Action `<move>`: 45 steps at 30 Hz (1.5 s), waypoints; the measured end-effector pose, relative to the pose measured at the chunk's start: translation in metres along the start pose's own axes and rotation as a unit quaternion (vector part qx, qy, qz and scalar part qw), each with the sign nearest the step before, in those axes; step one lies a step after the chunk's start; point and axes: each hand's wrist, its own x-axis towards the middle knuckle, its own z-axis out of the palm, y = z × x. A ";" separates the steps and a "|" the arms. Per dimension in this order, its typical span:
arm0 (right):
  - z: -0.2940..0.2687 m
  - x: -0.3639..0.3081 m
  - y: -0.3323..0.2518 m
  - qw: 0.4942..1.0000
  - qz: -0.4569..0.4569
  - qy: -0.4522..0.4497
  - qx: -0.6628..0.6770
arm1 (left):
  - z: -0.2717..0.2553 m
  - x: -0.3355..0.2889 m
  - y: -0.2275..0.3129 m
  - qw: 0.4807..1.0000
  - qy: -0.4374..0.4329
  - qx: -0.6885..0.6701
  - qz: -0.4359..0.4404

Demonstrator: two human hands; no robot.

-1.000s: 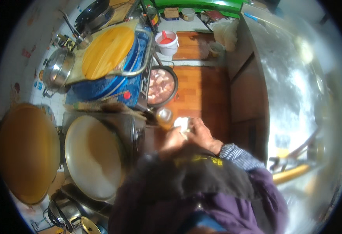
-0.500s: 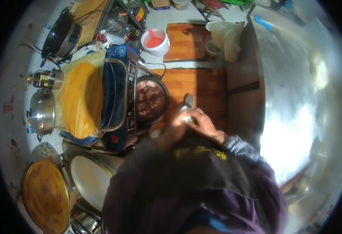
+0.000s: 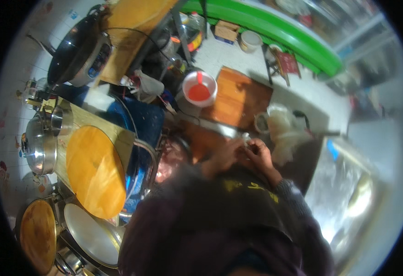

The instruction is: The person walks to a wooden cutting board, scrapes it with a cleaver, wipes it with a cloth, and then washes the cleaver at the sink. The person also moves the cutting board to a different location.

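Close together in front of my dark apron [image 3: 229, 202] are my two hands. My right hand [image 3: 260, 157] is closed, its thumb and fingers pinched around a small, whitish, shiny thing [image 3: 246, 136] too blurred to name. Against it lies my left hand [image 3: 224, 156], smeared but with its fingers curled in at the same small thing. To the left of my hands, partly hidden by my left sleeve, a dark round pan [image 3: 183, 146] holds chunks of raw pinkish meat [image 3: 168, 160].
Beyond my hands stands a white bucket [image 3: 210, 99] with red contents. A pale plastic bag [image 3: 284, 133] stands nearby. At left are a round wooden board [image 3: 94, 172], a lidded steel pot [image 3: 42, 143] and a black wok [image 3: 75, 50]. A metal-topped counter [image 3: 344, 193] is at right.
My view has swung, bringing the green-edged display case into sight. My hands stay together; the dark spoon-like tip that stuck out beyond them no longer shows.
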 end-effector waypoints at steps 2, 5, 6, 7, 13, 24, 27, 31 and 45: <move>-0.009 0.034 0.002 0.976 0.079 -0.024 0.203 | -0.007 0.022 0.016 0.998 0.056 -0.001 -0.015; -0.034 0.079 -0.001 0.977 0.061 -0.016 0.205 | -0.025 0.053 0.042 0.962 0.164 -0.188 -0.113; -0.043 0.093 -0.003 0.973 0.094 -0.031 0.207 | -0.032 0.062 0.047 0.930 0.186 -0.288 -0.135; -0.055 0.107 -0.004 0.971 0.143 -0.036 0.188 | -0.039 0.069 0.051 0.938 0.192 -0.273 -0.091; -0.087 0.232 0.010 0.948 0.207 -0.078 0.231 | -0.099 0.124 0.081 0.960 0.266 -0.085 0.038; -0.089 0.509 -0.052 0.961 0.085 -0.208 0.159 | -0.166 0.212 0.201 0.798 0.528 -0.240 0.166; -0.069 0.564 -0.081 0.956 -0.013 -0.269 0.115 | -0.191 0.225 0.214 0.786 0.537 -0.236 0.195; -0.039 0.624 -0.117 0.943 -0.062 -0.301 0.126 | -0.215 0.258 0.234 0.766 0.538 -0.274 0.221; 0.048 0.810 -0.233 0.866 -0.297 -0.399 -0.060 | -0.293 0.413 0.368 0.859 0.494 -0.055 0.121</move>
